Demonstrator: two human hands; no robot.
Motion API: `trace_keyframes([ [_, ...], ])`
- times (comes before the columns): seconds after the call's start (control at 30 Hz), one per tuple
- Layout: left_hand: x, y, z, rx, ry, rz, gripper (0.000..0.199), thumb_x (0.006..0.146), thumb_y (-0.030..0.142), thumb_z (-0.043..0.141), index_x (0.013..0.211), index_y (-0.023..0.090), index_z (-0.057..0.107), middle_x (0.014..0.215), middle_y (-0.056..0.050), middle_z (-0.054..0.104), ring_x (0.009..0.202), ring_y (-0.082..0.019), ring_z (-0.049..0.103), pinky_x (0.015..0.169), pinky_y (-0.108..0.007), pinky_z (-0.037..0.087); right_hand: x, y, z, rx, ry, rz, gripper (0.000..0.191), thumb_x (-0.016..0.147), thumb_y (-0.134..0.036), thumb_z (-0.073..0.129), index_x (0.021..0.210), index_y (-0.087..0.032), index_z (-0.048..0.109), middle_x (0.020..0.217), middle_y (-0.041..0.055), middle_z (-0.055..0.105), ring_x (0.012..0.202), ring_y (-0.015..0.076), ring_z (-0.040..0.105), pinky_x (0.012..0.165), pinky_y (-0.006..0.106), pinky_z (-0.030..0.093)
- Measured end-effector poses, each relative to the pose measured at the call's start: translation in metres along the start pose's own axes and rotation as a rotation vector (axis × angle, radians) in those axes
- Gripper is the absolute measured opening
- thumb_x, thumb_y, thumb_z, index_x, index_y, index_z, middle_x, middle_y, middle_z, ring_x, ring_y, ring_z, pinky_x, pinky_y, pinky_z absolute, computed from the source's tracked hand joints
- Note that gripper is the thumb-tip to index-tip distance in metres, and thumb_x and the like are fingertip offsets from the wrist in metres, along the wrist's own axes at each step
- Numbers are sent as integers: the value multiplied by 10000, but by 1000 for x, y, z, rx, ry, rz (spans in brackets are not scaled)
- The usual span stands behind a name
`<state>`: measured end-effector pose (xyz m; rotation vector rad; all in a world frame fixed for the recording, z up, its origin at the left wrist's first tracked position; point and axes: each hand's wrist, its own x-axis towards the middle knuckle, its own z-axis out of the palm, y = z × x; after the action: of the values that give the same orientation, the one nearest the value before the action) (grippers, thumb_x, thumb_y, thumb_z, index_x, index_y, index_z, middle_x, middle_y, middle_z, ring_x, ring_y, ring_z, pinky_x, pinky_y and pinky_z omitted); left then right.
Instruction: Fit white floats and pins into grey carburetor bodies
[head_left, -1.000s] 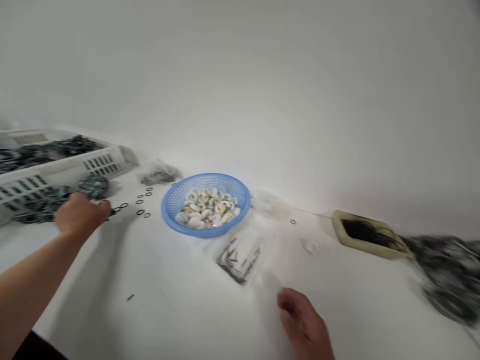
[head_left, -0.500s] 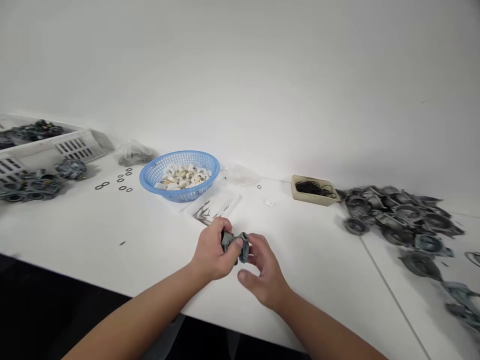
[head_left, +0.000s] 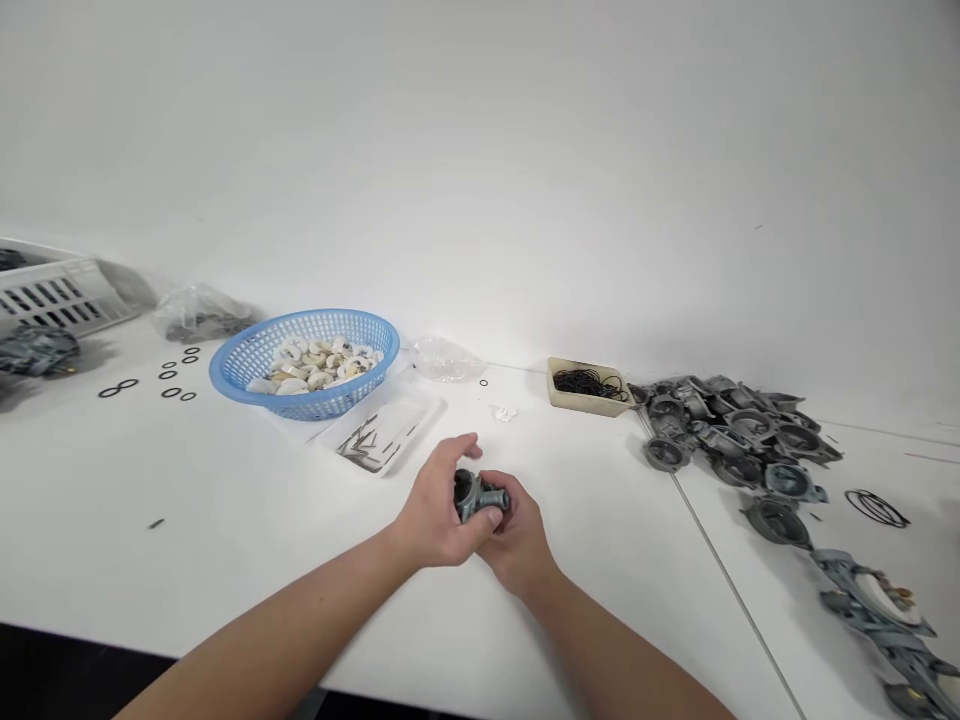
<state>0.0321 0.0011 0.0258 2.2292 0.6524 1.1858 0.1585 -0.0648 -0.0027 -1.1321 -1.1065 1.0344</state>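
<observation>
– Currently, what do the hands hold?

– One gray metal part (head_left: 480,497), located above the near middle of the white table (head_left: 637,540). The left hand (head_left: 435,510) grips it from the left, thumb on the near side and index finger raised clear. The right hand (head_left: 517,530) is wrapped around its right side.

– What differs from the earlier views?

– Half a second ago, the right thumb stood apart from the part; now the right hand encloses it. The part has turned, and its round tube now points right. One second ago, the left hand was beside the crate, well apart from the right.

– Which details are obscured?

– Most right fingers are hidden behind the part. At near right, a metal assembly (head_left: 877,622) is cut off by the frame. Farther away, the pins (head_left: 364,445) in the shallow white tray (head_left: 397,412) overlap, as do the white rings (head_left: 319,365) in the blue basket (head_left: 322,403). At far left, the white crate (head_left: 82,272) is cut off; the contents of the clear bag (head_left: 199,310) are indistinct.
</observation>
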Motion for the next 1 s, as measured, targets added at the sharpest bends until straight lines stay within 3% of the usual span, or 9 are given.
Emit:
trace_keyframes([
  [0.1, -2, -2, -3, -136, -90, -193, 685, 714, 413, 635, 1299, 211, 341, 1227, -129, 493, 1104, -265, 515, 914, -420, 456, -2, 1, 3, 53, 110, 63, 590, 596, -373, 813, 1073, -213, 506, 976, 65, 637, 858, 229, 621, 761, 370, 530],
  [0.2, -5, -3, -9, -297, -261, -302, 637, 719, 436, 660, 1266, 219, 416, 1206, -112, 523, 1062, -255, 541, 914, -399, 462, -4, -4, 0, 13, 168, 67, 654, 543, -385, 839, 1084, -215, 513, 1017, 75, 635, 876, 246, 622, 766, 374, 534],
  [0.27, -6, -3, -12, -397, -315, -309, 746, 723, 409, 675, 1359, 239, 325, 1248, -109, 500, 1086, -251, 534, 929, -392, 456, -3, -8, -4, 0, 175, 94, 678, 526, -375, 844, 1100, -208, 523, 1023, 77, 637, 881, 255, 622, 772, 379, 530],
  [0.37, -7, -4, -14, -508, -391, -267, 810, 785, 362, 628, 1449, 257, 176, 1223, -102, 509, 1050, -225, 550, 910, -385, 458, 0, -12, -11, 128, 56, 185, 521, 584, -375, 803, 1009, -176, 577, 895, 65, 661, 805, 238, 624, 671, 343, 519],
  [0.5, -6, -8, -13, -603, -462, -375, 660, 857, 354, 541, 1438, 238, 251, 1055, -70, 567, 873, -166, 583, 824, -353, 483, 3, -15, -18, 315, -62, 371, 352, 628, -344, 778, 870, -136, 628, 760, 43, 649, 623, 143, 587, 531, 232, 447],
  [0.6, -7, -16, -13, -631, -480, -412, 656, 858, 375, 544, 1438, 251, 266, 1090, -71, 549, 923, -166, 560, 858, -349, 475, 3, -16, -21, 391, -56, 493, 334, 647, -342, 767, 874, -127, 649, 756, 34, 647, 576, 107, 592, 518, 195, 444],
  [0.73, -7, -22, -16, -574, -477, -379, 621, 842, 408, 564, 1410, 304, 337, 1167, -93, 506, 897, -168, 552, 774, -327, 490, 1, -17, -24, 419, -109, 613, 327, 737, -368, 638, 903, -87, 665, 704, 62, 657, 514, 101, 594, 446, 163, 419],
  [0.87, -5, -21, -19, -814, -578, -455, 688, 832, 369, 602, 1433, 305, 273, 1090, -82, 588, 867, -167, 591, 802, -344, 478, -2, -18, -24, 442, -155, 742, 382, 832, -389, 456, 919, -75, 656, 660, 93, 676, 468, 121, 604, 404, 166, 404],
  [1.0, -3, -20, -21, -935, -552, -549, 599, 784, 354, 667, 1329, 255, 437, 1068, -72, 621, 948, -192, 594, 855, -352, 466, -3, -19, -21, 462, -217, 831, 482, 881, -464, 365, 892, -72, 645, 642, 114, 683, 423, 140, 607, 356, 172, 384],
])
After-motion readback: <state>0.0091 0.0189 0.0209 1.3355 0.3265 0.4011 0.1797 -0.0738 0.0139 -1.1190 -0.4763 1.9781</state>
